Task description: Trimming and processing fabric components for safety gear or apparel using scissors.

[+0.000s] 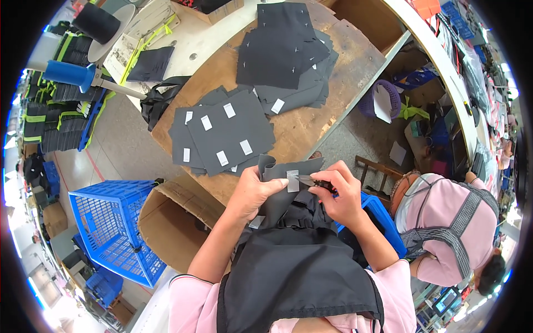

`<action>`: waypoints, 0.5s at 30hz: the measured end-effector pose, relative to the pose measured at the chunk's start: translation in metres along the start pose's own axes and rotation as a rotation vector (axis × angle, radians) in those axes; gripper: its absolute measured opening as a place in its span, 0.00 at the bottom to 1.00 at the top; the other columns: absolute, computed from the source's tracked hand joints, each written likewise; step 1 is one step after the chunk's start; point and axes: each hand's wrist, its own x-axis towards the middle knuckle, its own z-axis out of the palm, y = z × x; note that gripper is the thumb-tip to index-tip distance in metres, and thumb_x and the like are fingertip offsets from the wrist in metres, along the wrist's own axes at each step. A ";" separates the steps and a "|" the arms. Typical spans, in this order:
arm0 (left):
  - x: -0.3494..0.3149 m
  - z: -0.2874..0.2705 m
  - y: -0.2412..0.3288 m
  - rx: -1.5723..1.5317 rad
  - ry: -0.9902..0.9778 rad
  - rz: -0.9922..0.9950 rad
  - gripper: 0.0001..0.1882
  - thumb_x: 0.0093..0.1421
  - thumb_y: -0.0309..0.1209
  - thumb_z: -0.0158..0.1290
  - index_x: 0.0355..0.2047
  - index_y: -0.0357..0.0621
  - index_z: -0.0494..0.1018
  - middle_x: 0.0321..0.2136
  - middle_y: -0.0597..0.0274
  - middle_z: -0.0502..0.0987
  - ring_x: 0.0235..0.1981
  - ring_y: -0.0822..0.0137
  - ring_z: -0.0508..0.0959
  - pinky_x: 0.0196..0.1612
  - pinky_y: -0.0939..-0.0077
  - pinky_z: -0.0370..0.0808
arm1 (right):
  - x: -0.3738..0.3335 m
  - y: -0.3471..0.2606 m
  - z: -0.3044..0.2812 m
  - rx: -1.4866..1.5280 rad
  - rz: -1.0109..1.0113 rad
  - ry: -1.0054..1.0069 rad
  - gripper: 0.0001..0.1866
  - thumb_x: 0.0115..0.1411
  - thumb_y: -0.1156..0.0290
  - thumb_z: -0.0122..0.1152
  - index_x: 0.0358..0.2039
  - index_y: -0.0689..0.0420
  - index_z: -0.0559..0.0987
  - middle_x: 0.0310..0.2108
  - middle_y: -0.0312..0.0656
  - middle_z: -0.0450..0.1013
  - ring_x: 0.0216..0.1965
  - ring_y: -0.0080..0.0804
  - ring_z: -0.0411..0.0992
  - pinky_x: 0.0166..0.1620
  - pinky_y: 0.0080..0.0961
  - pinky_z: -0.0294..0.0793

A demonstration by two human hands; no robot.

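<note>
My left hand (251, 194) grips a dark grey fabric panel (276, 204) in front of my apron, its thumb pressed beside a white label (292, 181). The panel's upper left edge is folded over. In my right hand (340, 191) is a small pair of thread snips (318, 182) with dark handles. Their metal tip touches or nearly touches the label's right edge. Just beyond my hands, grey panels with white labels (230, 133) lie overlapping on the wooden board. Farther back, a stack of black panels (270, 58) rests on more grey ones.
The worn wooden board (338, 66) spans the table. A blue plastic crate (119, 227) and an open cardboard box (172, 225) stand at left. Close by my right arm is a blue bin (383, 222). A person in pink (449, 227) works at right. A thread cone (95, 22) stands far left.
</note>
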 end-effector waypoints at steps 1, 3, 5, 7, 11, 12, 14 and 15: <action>0.000 0.001 0.001 0.000 -0.003 0.004 0.12 0.48 0.25 0.58 0.33 0.32 0.72 0.28 0.60 0.75 0.28 0.74 0.74 0.33 0.79 0.72 | 0.006 0.000 0.003 -0.070 -0.130 0.066 0.13 0.40 0.76 0.67 0.29 0.55 0.75 0.23 0.38 0.67 0.21 0.34 0.68 0.23 0.25 0.66; 0.002 0.004 0.001 0.018 0.013 0.026 0.13 0.47 0.25 0.58 0.33 0.31 0.72 0.28 0.60 0.75 0.29 0.73 0.75 0.34 0.78 0.72 | 0.010 0.001 0.008 -0.116 -0.158 0.055 0.13 0.41 0.75 0.67 0.29 0.55 0.75 0.23 0.38 0.66 0.22 0.34 0.68 0.24 0.26 0.66; 0.002 0.003 0.002 0.014 0.020 0.023 0.14 0.47 0.25 0.59 0.34 0.31 0.72 0.29 0.59 0.75 0.29 0.72 0.75 0.34 0.79 0.72 | 0.014 -0.001 0.007 -0.221 -0.212 0.010 0.12 0.41 0.74 0.65 0.29 0.54 0.75 0.23 0.37 0.66 0.22 0.35 0.69 0.26 0.27 0.67; -0.004 0.000 0.010 0.010 0.094 0.010 0.17 0.46 0.26 0.60 0.36 0.31 0.71 0.31 0.60 0.75 0.32 0.70 0.74 0.38 0.76 0.72 | 0.019 -0.002 0.001 -0.082 -0.176 -0.090 0.11 0.41 0.78 0.66 0.28 0.58 0.77 0.22 0.40 0.67 0.23 0.36 0.68 0.25 0.25 0.67; 0.001 -0.056 0.020 -0.012 0.336 0.177 0.24 0.43 0.25 0.61 0.42 0.35 0.69 0.35 0.58 0.73 0.38 0.65 0.72 0.45 0.70 0.69 | 0.037 0.035 -0.004 0.335 0.151 -0.038 0.14 0.44 0.80 0.63 0.34 0.58 0.74 0.25 0.31 0.63 0.26 0.17 0.62 0.27 0.16 0.62; 0.007 -0.075 0.025 0.002 0.383 0.203 0.28 0.43 0.25 0.62 0.46 0.37 0.67 0.39 0.57 0.71 0.42 0.64 0.71 0.47 0.68 0.68 | 0.051 0.044 -0.001 0.378 0.236 0.013 0.16 0.45 0.79 0.64 0.37 0.59 0.72 0.24 0.29 0.60 0.25 0.15 0.59 0.27 0.14 0.61; 0.032 -0.124 0.009 0.309 0.662 0.444 0.38 0.44 0.27 0.62 0.56 0.42 0.58 0.50 0.53 0.63 0.48 0.62 0.66 0.50 0.67 0.65 | 0.085 0.063 0.005 0.220 0.431 -0.007 0.16 0.45 0.73 0.65 0.35 0.59 0.72 0.20 0.35 0.63 0.22 0.26 0.63 0.28 0.22 0.65; 0.042 -0.126 0.010 0.545 0.843 0.356 0.46 0.45 0.29 0.62 0.61 0.44 0.49 0.58 0.49 0.52 0.56 0.56 0.58 0.56 0.61 0.59 | 0.101 0.075 0.008 0.071 0.451 -0.006 0.17 0.45 0.70 0.65 0.36 0.60 0.73 0.20 0.37 0.66 0.23 0.29 0.65 0.30 0.24 0.66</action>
